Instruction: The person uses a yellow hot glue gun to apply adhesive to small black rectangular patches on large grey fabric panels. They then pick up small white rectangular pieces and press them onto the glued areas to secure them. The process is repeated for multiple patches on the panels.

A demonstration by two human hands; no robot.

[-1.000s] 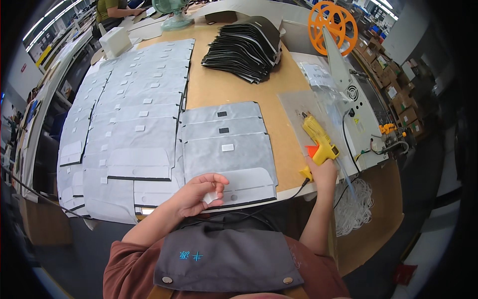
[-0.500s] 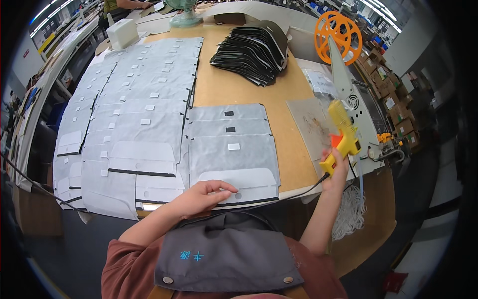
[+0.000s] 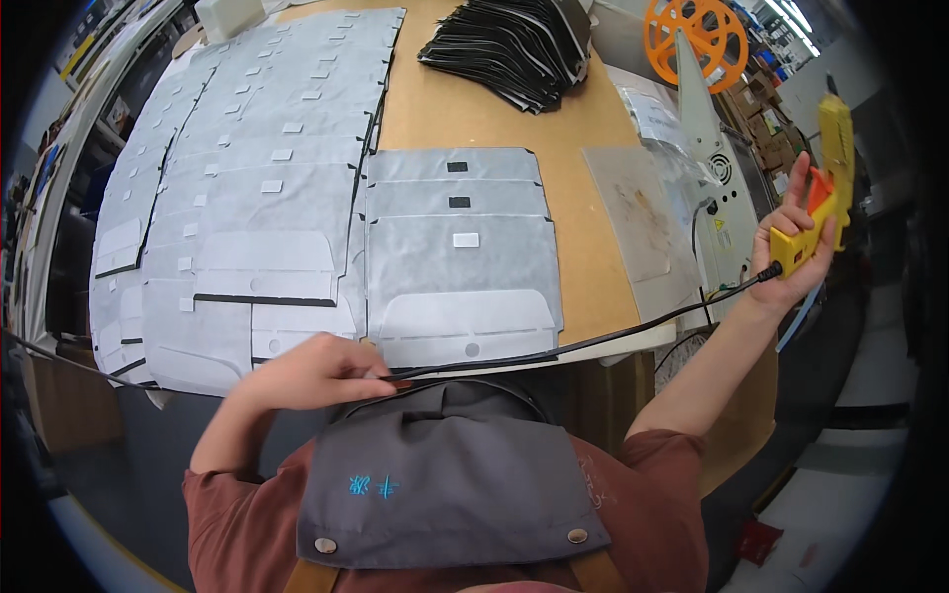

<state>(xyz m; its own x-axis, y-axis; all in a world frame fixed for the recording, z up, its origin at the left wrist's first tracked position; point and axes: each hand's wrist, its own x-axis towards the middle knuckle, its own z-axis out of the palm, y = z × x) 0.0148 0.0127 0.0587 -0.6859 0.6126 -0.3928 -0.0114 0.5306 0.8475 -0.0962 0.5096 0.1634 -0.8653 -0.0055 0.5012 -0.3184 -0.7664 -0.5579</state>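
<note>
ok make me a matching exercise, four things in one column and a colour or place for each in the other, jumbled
1. glue gun
2. left hand
3. dark stack
4. reel

A. orange, at the upper right
B. at the black cord, by the table's near edge
C. yellow, gripped in the right hand
D. on the far part of the table

Pairs: 1-C, 2-B, 3-D, 4-A

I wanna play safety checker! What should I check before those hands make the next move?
1. Yellow plastic glue gun with orange trigger in the right hand: ok.
2. Its dark pointed nozzle away from the flat grey fabric panels: ok.
3. Left hand clear of the long black cable: not ok, fingers at it.
4. Small white rectangular tab on the right-hand column's nearest panel: ok.
5. Gun hot: cannot tell.
</note>
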